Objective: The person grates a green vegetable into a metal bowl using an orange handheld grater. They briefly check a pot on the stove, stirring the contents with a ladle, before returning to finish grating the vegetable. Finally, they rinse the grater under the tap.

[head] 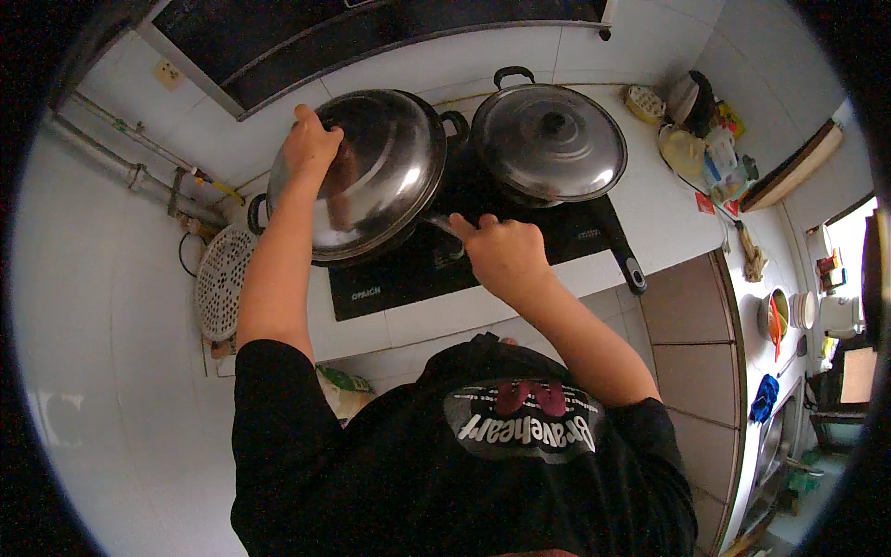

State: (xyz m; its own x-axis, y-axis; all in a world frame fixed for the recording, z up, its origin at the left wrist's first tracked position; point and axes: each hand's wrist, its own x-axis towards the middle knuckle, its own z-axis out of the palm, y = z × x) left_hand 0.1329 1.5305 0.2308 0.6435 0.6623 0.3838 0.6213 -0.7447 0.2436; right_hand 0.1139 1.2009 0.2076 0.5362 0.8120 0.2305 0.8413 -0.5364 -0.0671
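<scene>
My left hand (pixel 311 143) grips the top of a domed metal lid (pixel 376 174). The lid covers a large dark wok with looped handles (pixel 456 125) on the left of the black cooktop (pixel 369 289); the lid's knob is hidden by my fingers. Near the wok's front right edge, my right hand (pixel 507 256) closes around a thin metal handle (pixel 438 221). Where the handle leads under the lid's edge cannot be made out. To the right stands a second pan under a metal lid with a black knob (pixel 555 124).
A long black handle (pixel 626 257) juts past the cooktop's front edge. A perforated steamer plate (pixel 226 285) leans by the left wall, below metal pipes (pixel 132 170). The range hood (pixel 390 35) hangs behind. Bagged items (pixel 720 157) crowd the back right corner; a bowl (pixel 778 313) sits on the right-hand counter.
</scene>
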